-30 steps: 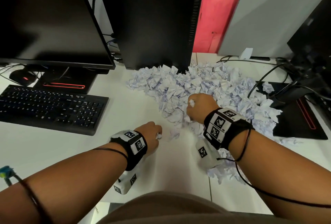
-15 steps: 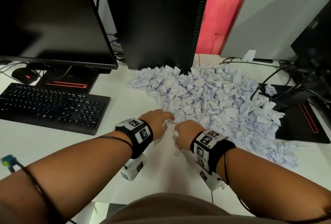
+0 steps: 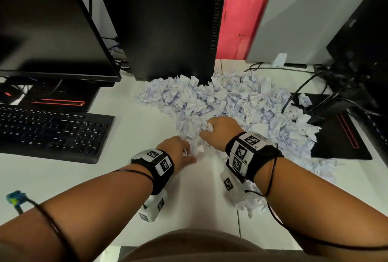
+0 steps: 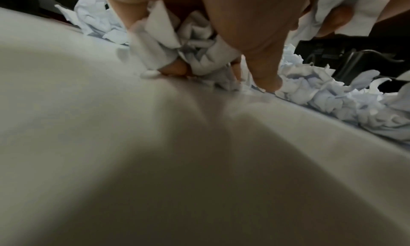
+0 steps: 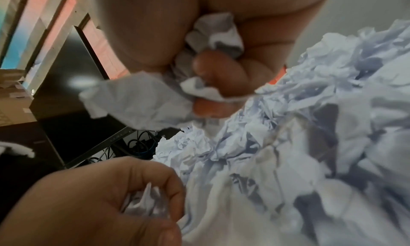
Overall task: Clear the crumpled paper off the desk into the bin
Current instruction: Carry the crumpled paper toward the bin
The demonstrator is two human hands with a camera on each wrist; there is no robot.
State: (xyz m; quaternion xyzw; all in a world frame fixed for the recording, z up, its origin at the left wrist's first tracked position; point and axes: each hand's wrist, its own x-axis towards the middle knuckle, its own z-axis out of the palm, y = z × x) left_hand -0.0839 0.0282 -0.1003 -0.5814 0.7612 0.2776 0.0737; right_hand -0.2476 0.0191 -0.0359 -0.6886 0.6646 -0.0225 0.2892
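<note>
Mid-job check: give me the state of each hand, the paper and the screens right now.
left hand: gripping crumpled paper at the pile's near edge
right hand: fist closed on crumpled paper
paper pile: spread across the desk
left monitor: dark
keyboard: untouched
bin: not in view

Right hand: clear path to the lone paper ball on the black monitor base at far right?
Probably not yet: the right hand already grips crumpled paper, and cables loop beside the lone paper ball.

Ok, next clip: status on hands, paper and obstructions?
Left hand grips crumpled paper. Right hand grips another wad. Paper pile on desk; no bin in view. Cables cross pile's right edge.
</note>
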